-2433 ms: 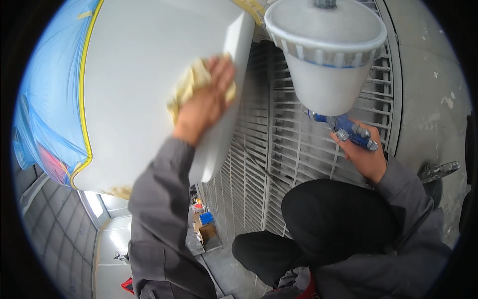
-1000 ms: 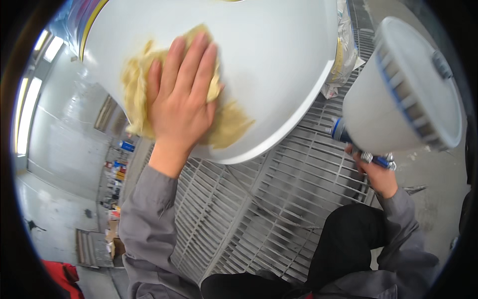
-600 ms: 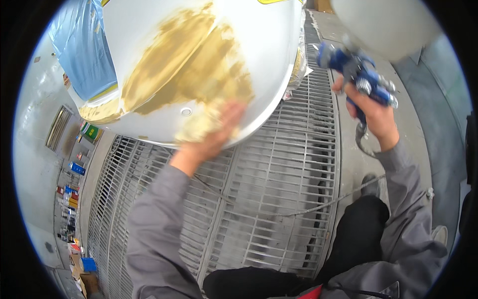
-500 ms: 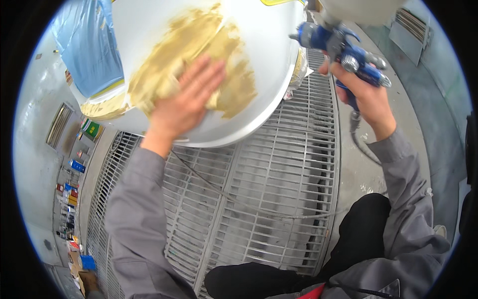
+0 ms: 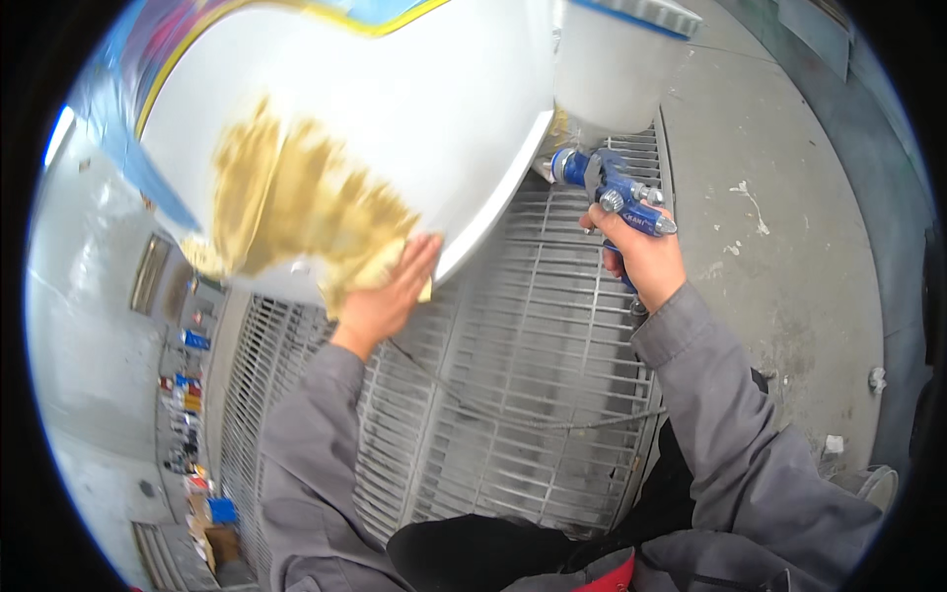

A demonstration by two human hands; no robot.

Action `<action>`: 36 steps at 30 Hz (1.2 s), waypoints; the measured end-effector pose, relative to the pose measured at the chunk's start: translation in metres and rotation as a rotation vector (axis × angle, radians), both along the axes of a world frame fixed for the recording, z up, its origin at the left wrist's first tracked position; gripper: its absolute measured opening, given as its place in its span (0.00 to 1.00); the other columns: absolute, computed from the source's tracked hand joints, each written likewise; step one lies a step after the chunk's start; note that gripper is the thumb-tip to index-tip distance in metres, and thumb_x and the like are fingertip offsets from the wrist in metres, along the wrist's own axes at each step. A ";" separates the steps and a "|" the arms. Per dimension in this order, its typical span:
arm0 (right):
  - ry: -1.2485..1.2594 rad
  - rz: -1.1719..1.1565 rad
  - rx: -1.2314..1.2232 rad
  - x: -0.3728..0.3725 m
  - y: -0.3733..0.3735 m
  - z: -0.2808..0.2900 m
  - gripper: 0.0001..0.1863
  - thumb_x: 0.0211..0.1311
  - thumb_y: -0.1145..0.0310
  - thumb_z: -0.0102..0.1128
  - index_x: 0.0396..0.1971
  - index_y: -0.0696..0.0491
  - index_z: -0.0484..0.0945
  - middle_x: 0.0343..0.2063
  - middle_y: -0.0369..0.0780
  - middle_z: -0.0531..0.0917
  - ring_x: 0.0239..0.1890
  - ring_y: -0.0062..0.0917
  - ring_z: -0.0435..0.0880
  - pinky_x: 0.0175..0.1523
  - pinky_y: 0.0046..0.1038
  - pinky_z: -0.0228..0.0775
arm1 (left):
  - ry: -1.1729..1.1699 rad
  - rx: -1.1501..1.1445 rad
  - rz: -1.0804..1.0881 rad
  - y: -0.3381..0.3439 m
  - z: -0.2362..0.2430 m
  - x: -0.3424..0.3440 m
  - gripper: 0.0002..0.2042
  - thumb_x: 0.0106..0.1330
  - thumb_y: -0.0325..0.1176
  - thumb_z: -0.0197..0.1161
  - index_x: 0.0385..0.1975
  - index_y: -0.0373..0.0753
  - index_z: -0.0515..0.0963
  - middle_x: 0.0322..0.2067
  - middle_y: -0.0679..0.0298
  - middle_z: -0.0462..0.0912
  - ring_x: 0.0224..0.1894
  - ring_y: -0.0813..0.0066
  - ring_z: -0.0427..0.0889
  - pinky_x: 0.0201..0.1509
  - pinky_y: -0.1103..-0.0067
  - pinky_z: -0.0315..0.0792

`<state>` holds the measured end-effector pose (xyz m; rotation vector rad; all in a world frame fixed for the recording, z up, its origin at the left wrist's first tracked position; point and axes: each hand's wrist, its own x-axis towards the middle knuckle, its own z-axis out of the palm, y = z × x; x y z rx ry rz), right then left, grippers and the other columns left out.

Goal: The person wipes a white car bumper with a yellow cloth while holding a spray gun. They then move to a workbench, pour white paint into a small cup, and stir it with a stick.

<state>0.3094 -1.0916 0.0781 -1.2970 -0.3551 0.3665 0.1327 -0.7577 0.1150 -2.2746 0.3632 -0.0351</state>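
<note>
A pale, glossy curved body panel (image 5: pixel 444 109) takes up the upper left, with a tan, patchy filler area (image 5: pixel 296 197) across its lower part. My left hand (image 5: pixel 385 306) presses a yellow cloth (image 5: pixel 367 274) against the panel's lower edge, fingers stretched over it and pointing up. Part of the cloth is hidden beneath the palm. In my right hand (image 5: pixel 646 257) is a blue spray gun (image 5: pixel 617 187), fingers wrapped round its grip. A translucent white cup (image 5: pixel 612 74) sits on the gun, its nozzle side facing the panel. The trigger is mostly hidden.
Yellow masking tape (image 5: pixel 380 27) and blue plastic film (image 5: pixel 148 168) border the panel. Beneath lies metal floor grating (image 5: pixel 533 395), crossed by a thin hose (image 5: pixel 552 424). Several cans and bottles (image 5: pixel 185 414) line the left wall, near a blue box (image 5: pixel 222 510). Concrete floor (image 5: pixel 779 207) extends right.
My left hand and the cloth have shifted from the middle of the tan area down to the panel's lower edge. The spray gun appears lower and further left, and the view has shifted.
</note>
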 end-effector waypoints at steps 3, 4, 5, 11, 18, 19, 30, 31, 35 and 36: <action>0.120 -0.153 0.144 0.019 -0.005 -0.003 0.13 0.70 0.60 0.69 0.43 0.54 0.84 0.35 0.37 0.89 0.17 0.16 0.73 0.22 0.22 0.65 | 0.032 0.024 -0.001 -0.003 -0.029 0.034 0.31 0.73 0.39 0.55 0.75 0.35 0.66 0.81 0.62 0.56 0.82 0.62 0.53 0.83 0.60 0.52; 0.129 -0.196 0.163 0.031 -0.009 -0.006 0.12 0.70 0.60 0.69 0.43 0.54 0.84 0.35 0.37 0.89 0.17 0.16 0.73 0.22 0.22 0.65 | 0.033 0.090 0.025 -0.019 -0.029 0.057 0.31 0.75 0.43 0.55 0.75 0.35 0.66 0.80 0.61 0.56 0.83 0.61 0.52 0.84 0.59 0.51; 0.139 -0.239 0.183 0.042 -0.012 -0.009 0.12 0.70 0.60 0.69 0.42 0.54 0.84 0.35 0.36 0.89 0.17 0.15 0.73 0.22 0.23 0.66 | 0.034 0.157 0.050 -0.032 -0.030 0.081 0.32 0.76 0.47 0.54 0.75 0.35 0.66 0.80 0.59 0.56 0.83 0.60 0.50 0.84 0.59 0.49; 0.254 -0.242 0.251 0.075 -0.018 -0.031 0.11 0.68 0.63 0.71 0.35 0.56 0.85 0.26 0.33 0.84 0.17 0.15 0.75 0.22 0.22 0.66 | -0.122 0.206 0.131 -0.055 0.005 0.242 0.34 0.77 0.54 0.52 0.76 0.37 0.65 0.81 0.61 0.54 0.83 0.59 0.49 0.84 0.60 0.48; 0.324 -0.214 0.222 0.096 -0.011 -0.055 0.15 0.67 0.64 0.71 0.27 0.60 0.82 0.16 0.33 0.79 0.18 0.16 0.74 0.25 0.25 0.66 | -0.330 0.364 0.197 -0.067 0.068 0.380 0.35 0.79 0.56 0.48 0.77 0.39 0.62 0.81 0.63 0.55 0.83 0.61 0.49 0.84 0.68 0.50; 0.308 -0.228 0.220 0.100 -0.010 -0.060 0.15 0.66 0.64 0.71 0.27 0.60 0.82 0.16 0.33 0.79 0.18 0.15 0.73 0.26 0.25 0.65 | -0.331 0.371 0.203 -0.066 0.067 0.391 0.35 0.79 0.56 0.48 0.78 0.39 0.62 0.81 0.63 0.55 0.83 0.61 0.49 0.84 0.69 0.50; 0.363 -0.241 0.276 0.115 -0.012 -0.061 0.12 0.67 0.63 0.71 0.32 0.58 0.86 0.19 0.31 0.81 0.17 0.13 0.75 0.23 0.21 0.66 | -0.097 0.256 0.246 -0.059 -0.081 0.375 0.33 0.74 0.45 0.54 0.77 0.39 0.64 0.81 0.61 0.55 0.83 0.60 0.48 0.85 0.60 0.40; 0.365 -0.246 0.292 0.114 -0.011 -0.061 0.12 0.68 0.62 0.71 0.33 0.57 0.87 0.19 0.31 0.81 0.16 0.12 0.74 0.22 0.19 0.65 | -0.074 0.155 0.267 -0.064 -0.088 0.362 0.34 0.72 0.45 0.55 0.76 0.37 0.64 0.81 0.59 0.56 0.83 0.58 0.48 0.85 0.60 0.40; 0.399 -0.206 0.294 0.110 -0.015 -0.052 0.11 0.71 0.62 0.68 0.36 0.55 0.88 0.27 0.32 0.86 0.17 0.12 0.75 0.22 0.18 0.66 | -0.091 -0.224 0.161 -0.045 -0.113 0.284 0.38 0.64 0.32 0.62 0.75 0.27 0.60 0.80 0.49 0.54 0.83 0.49 0.46 0.86 0.57 0.42; 0.403 -0.198 0.272 0.110 -0.015 -0.050 0.11 0.71 0.62 0.67 0.37 0.55 0.88 0.28 0.32 0.87 0.17 0.12 0.75 0.21 0.18 0.66 | -0.096 -0.309 0.129 -0.041 -0.116 0.261 0.39 0.63 0.30 0.62 0.76 0.27 0.58 0.80 0.49 0.52 0.83 0.48 0.45 0.85 0.57 0.44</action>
